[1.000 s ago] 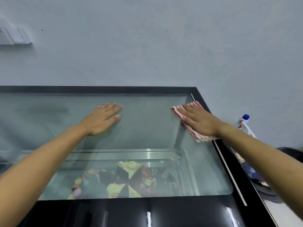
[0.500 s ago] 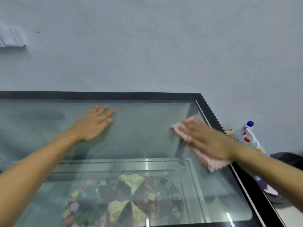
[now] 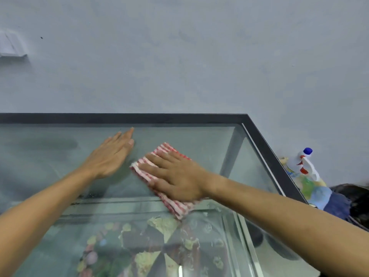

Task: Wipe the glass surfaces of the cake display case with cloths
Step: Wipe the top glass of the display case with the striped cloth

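Glass forms the flat top (image 3: 189,136) of the cake display case, framed by a black rim (image 3: 139,118) that runs along the far edge and down the right side. The right hand (image 3: 175,176) lies flat on a red-and-white striped cloth (image 3: 175,206), fingers straight and spread a little, palm pressing the folded cloth onto the glass. The cloth shows beyond the fingertips toward the far rim and trails out under the heel of the hand toward the near side. Just to the left of that pressing hand, close but apart from the cloth, the left hand (image 3: 109,156) rests on the bare glass with its fingers straight and together, pointing toward the far rim, holding nothing. Below the glass, nearer the camera than both hands, a decorated cake (image 3: 143,246) cut into wedges shows through the pane, dark and pale slices alternating. Well to the right of the cloth hand, beyond the black rim, 1 white spray bottle (image 3: 305,162) with a blue cap and red trigger stands beside a colourful bag (image 3: 313,190). A grey wall (image 3: 179,56) rises behind the case.
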### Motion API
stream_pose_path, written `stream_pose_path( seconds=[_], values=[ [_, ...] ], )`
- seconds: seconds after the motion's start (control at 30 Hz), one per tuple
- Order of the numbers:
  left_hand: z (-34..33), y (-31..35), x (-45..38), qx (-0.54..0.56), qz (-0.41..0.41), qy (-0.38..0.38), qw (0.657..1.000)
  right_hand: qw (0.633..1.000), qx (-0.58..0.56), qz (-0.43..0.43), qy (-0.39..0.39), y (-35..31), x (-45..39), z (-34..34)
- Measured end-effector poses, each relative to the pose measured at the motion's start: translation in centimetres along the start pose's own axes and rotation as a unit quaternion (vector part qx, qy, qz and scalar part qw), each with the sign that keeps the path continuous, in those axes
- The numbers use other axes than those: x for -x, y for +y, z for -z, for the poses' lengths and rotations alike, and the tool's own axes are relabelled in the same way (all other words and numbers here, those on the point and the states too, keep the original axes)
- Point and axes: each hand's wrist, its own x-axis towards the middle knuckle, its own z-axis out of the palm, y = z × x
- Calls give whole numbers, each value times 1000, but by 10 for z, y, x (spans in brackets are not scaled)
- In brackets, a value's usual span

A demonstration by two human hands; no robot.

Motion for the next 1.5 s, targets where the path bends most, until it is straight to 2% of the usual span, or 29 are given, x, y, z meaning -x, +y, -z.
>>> stream_pose_path(
  seconds=[0.07, 0.1, 0.17, 0.27, 0.37, 0.43, 0.5, 0.6, 0.67, 0.73, 0.8, 0.87, 0.93, 1.0, 1.13, 1.23, 1.3, 1.33, 1.4, 1.5],
  values=[
    [-1, -1, -2, -25, -8, -12, 1000, 999, -28, 32, 4, 16, 67, -2],
    [-2, 0, -3, -41, -9, -17, 999, 999, -30, 11, 5, 42, 89, 1],
    [-1, 2, -5, -65, -4, -19, 998, 998, -16, -65, -5, 110, 103, 11],
    [0, 5, -2, -69, 3, -21, 997, 976, -11, -218, 5, 191, 70, 18],
    [1, 6, -1, -67, -1, -24, 997, 934, -11, -354, 44, 205, -3, 20],
    [1, 4, 0, -70, -2, -25, 997, 943, -8, -329, 35, 169, -54, 20],
    [1, 3, -2, -62, -10, -26, 998, 971, -21, -236, 19, 109, -77, 16],
    [2, 1, -2, -34, -12, -17, 999, 996, -32, -82, 5, 46, -30, 2],
    [2, 2, -1, -33, -12, -14, 999, 999, -43, -28, 5, 51, 29, 0],
    [2, 5, 0, -42, -8, -20, 999, 996, -42, -74, -4, 102, 68, 8],
    [2, 9, 1, -50, -4, -21, 999, 980, -39, -195, 3, 163, 76, 20],
    [2, 10, 1, -53, 0, -20, 998, 948, -40, -315, 11, 202, 55, 25],
    [2, 9, 0, -50, -1, -14, 999, 925, -14, -379, 23, 212, 13, 23],
    [0, 7, -1, -42, -1, -13, 999, 935, 21, -354, 11, 188, -37, 20],
    [3, 7, 0, -17, -1, -9, 1000, 984, 19, -180, 3, 80, -86, 14],
    [4, 10, 3, -10, 2, -10, 1000, 998, 3, -67, 7, 17, -18, -1],
    [5, 11, 3, -36, -3, -20, 999, 1000, -25, 7, 5, 10, 47, 2],
    [4, 10, 2, -60, -8, -27, 998, 999, -30, 15, 1, 23, 70, 5],
    [3, 12, 2, -94, -7, -31, 995, 999, -15, -48, -13, 72, 86, 17],
    [4, 16, 3, -105, -6, -24, 994, 964, -16, -264, 8, 134, 52, 23]
  ],
)
